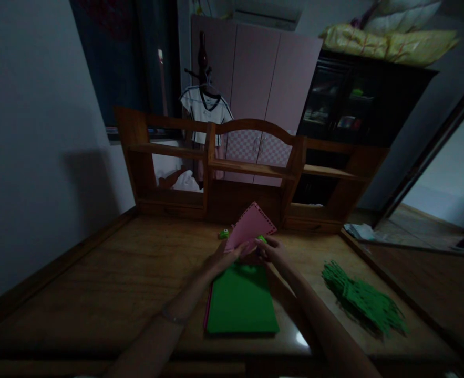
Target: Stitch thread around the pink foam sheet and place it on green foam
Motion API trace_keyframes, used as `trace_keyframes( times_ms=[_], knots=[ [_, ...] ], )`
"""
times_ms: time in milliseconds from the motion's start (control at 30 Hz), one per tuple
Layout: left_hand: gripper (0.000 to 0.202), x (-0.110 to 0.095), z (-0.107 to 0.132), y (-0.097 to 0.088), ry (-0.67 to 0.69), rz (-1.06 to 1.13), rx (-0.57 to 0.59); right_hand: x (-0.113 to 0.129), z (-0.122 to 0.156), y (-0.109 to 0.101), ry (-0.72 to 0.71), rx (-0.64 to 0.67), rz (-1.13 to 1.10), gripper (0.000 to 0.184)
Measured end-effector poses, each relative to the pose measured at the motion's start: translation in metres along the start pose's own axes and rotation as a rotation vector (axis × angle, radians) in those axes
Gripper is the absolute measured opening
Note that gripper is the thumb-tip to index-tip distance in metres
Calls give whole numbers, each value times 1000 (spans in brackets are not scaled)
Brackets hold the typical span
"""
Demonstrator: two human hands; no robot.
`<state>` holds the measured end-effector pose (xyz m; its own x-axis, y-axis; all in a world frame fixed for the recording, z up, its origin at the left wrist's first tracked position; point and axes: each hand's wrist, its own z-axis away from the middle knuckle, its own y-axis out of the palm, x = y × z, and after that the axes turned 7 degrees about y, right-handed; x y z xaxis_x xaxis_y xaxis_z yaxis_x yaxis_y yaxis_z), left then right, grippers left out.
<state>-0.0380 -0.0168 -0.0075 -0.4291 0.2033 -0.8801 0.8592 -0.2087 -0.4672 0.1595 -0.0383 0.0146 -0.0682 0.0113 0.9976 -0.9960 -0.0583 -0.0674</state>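
Above the wooden desk (pixel 109 283), my left hand (pixel 220 258) pinches the lower edge of a pink paper sheet (pixel 250 227) with a punched border. My right hand (pixel 273 250) is closed on a small green object (pixel 261 239), pressed against the same sheet's lower right edge. The sheet stands tilted upward, away from me. Below both hands lies a stack of green paper (pixel 241 300) with a pink edge showing at its left side. A small green punch (pixel 224 233) rests on the desk just left of the pink sheet.
A heap of green paper strips (pixel 361 299) lies on the desk at right. A wooden shelf unit (pixel 251 168) stands along the desk's back edge. A grey wall is at left; a pink wardrobe and dark cabinet stand behind.
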Motion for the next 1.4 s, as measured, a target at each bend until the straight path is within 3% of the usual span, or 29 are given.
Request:
trace_keyframes(
  times_ms=[233, 400, 533, 867, 1067, 1233, 1400],
  knots=[
    [72, -12, 7, -3, -39, 35, -41, -5, -4, -3, -27, 8, 27, 35],
    [63, -27, 12, -6, 151, 95, -69, -8, -7, -3, -47, -7, 52, 38],
    [55, -33, 14, -7, 193, 111, -78, -12, -11, -3, -41, -29, 63, 38],
    [53, -29, 14, -9, 199, 137, -75, -17, -12, -3, -50, -20, 53, 38],
    [58, -21, 10, -4, 106, 96, -84, -12, -10, -3, -63, -23, 55, 37],
    [56, -20, 8, -2, 186, 92, -57, -9, -9, -1, -56, -30, 40, 39],
    [59, -19, 7, -3, 123, 58, -76, -10, -7, -2, -72, -34, 65, 40]
  ],
)
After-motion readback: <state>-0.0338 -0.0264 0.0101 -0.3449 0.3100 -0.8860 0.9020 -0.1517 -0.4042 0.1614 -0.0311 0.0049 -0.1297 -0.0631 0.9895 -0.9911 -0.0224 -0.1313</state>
